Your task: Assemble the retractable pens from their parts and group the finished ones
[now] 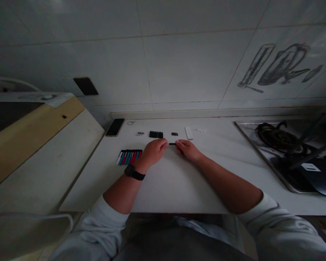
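Observation:
Both of my hands meet over the white counter (176,181), fingers pinched. A thin black stick (172,144) spans the gap between them. My left hand (155,150) grips its left end, and my right hand (188,150) grips the right end. Just left of my left wrist lies a row of pen-like tubes (129,157) in white, blue and red with black ends. Beyond my hands are a row of short black cylinders (156,134), a few small springs (140,133), small dark pieces (174,134), white strips (188,133) and tiny white bits (201,130).
A phone (115,127) lies at the counter's far left, with a thin loop (131,123) beside it. A gas stove (279,145) with a dark pan-like object occupies the right. The tiled wall (184,69) rises behind, and a slanted board (38,137) stands at left.

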{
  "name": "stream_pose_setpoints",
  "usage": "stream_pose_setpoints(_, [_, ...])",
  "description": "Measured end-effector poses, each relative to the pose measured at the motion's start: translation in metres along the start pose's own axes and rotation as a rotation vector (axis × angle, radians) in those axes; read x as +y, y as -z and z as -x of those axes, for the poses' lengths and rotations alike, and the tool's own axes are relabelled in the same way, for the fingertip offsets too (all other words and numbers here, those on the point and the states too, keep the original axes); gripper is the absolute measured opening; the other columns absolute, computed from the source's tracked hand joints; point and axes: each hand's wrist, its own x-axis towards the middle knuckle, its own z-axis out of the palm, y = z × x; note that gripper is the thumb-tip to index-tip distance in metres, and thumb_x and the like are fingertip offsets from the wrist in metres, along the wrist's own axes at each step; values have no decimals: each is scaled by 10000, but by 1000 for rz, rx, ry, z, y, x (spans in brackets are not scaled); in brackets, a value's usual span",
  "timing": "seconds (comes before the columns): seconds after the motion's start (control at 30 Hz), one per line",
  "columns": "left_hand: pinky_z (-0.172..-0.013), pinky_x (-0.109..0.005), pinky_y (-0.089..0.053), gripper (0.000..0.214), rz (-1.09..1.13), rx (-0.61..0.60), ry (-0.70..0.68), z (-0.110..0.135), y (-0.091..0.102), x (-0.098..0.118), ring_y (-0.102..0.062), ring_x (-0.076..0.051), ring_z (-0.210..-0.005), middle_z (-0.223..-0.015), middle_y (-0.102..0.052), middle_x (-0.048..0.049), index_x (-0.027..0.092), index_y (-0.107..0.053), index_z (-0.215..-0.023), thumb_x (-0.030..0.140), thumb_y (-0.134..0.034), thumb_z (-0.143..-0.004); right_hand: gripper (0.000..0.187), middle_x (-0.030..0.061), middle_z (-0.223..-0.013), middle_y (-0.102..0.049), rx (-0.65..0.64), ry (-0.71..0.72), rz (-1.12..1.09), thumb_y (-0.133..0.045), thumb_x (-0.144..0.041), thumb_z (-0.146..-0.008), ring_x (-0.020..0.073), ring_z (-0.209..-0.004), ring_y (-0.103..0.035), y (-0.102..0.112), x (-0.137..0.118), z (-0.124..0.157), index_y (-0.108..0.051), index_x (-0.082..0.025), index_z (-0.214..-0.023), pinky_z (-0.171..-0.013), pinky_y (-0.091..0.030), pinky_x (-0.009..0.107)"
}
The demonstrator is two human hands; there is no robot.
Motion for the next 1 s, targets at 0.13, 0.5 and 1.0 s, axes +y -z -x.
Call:
stream_pose_setpoints(0.13, [-703, -291, -426, 293, 16, 3, 39, 0, -1, -2, -579, -167, -748, -794, -642, -9, 204, -603, -843, 303, -429, -1057, 405, -54, -594, -489, 10, 70, 32, -554, -618, -923, 123, -527, -434, 0, 4, -1, -595, -220, -857, -519, -342, 252])
stream_pose_setpoints(0.5, [-740, -304, -433, 300, -36, 10, 72, 0, -2, -4, -607, -187, -805, -854, -681, -36, 213, -621, -886, 340, -417, -1064, 377, -11, -837, -609, -50, 79, -73, -680, -517, -861, 118, -617, -534, 0, 9, -4, -584, -237, -1094, -548, -437, 244])
stream_pose_setpoints(1.0, [-686, -309, -377, 340, -89, -43, 58, 1, -6, -4, -589, -184, -753, -798, -672, -39, 204, -621, -840, 359, -419, -1065, 282, 8, -795, -642, -81, 42, -62, -602, -494, -906, 126, -612, -546, 1, 15, -7, -597, -216, -954, -563, -438, 260])
